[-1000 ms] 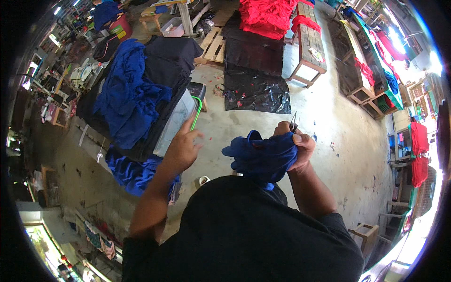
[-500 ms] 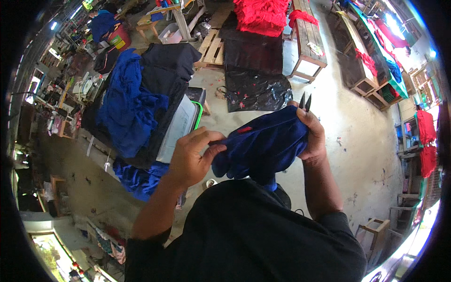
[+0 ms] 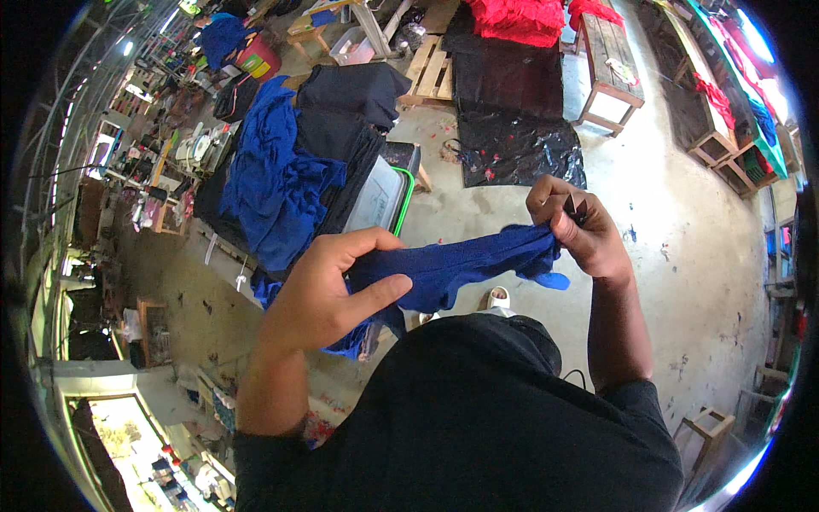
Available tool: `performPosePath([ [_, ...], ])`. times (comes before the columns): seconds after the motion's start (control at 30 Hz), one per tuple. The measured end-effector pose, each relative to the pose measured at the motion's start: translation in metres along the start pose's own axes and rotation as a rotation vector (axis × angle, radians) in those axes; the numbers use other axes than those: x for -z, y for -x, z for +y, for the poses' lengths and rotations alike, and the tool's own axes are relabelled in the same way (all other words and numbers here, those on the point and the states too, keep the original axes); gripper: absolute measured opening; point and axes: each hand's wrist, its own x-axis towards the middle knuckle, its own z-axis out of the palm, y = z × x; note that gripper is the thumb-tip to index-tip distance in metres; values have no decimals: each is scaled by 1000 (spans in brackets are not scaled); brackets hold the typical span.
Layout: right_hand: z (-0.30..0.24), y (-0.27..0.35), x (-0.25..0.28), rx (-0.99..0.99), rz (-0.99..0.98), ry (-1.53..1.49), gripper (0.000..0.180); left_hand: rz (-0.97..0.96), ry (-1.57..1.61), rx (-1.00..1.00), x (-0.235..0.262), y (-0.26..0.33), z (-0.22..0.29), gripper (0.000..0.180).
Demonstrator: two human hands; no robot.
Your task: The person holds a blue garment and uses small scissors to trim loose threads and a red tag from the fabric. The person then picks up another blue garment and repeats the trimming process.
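Observation:
A piece of dark blue cloth [image 3: 461,263] is stretched sideways in front of my chest, its lower edge hanging loose. My left hand [image 3: 320,290] is closed round its left end, thumb lying along the top. At the other end my right hand [image 3: 593,235] pinches the cloth between thumb and fingers. The same hand also holds small dark snips [image 3: 577,210], whose short pointed blades stick out above the thumb; their handles are hidden in the palm.
To the left, a heap of blue cloth [image 3: 273,183] lies beside stacked black fabric [image 3: 350,98], near a green-edged clear bin [image 3: 375,200]. Ahead are a black plastic sheet [image 3: 516,149], a red cloth pile [image 3: 516,21], a wooden pallet [image 3: 429,72] and a wooden bench [image 3: 610,81].
The bunched blue cloth has been turned and drawn out into a long strip. Its red mark no longer shows. Both hands have shifted, the right one moving rightward, and the view has swung left.

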Motion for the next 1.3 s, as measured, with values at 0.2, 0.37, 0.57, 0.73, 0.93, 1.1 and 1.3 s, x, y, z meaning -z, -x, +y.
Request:
performPosePath([
  [0.2,17,3,3,-209,72,-2,32,-76,-22,97,-5,-5,3,20],
  [0.37,-4,2,-29,-305,304,99,37,-13,5,90,-8,-13,-1,19],
  [0.57,-18,30,-97,-323,-188,-554,33,84,176,185,-20,-22,11,18],
  [0.73,-24,19,-102,-575,-160,-929,42,33,268,234,-20,-22,15,16],
  [0.93,-26,12,-96,-576,-207,-897,45,13,282,249,-17,-19,16,15],
  [1.1,-24,11,-97,-575,-209,-858,44,16,311,253,-16,-17,12,15],
  [1.3,-29,5,-95,-630,-210,-768,53,56,278,306,-18,-17,13,14],
])
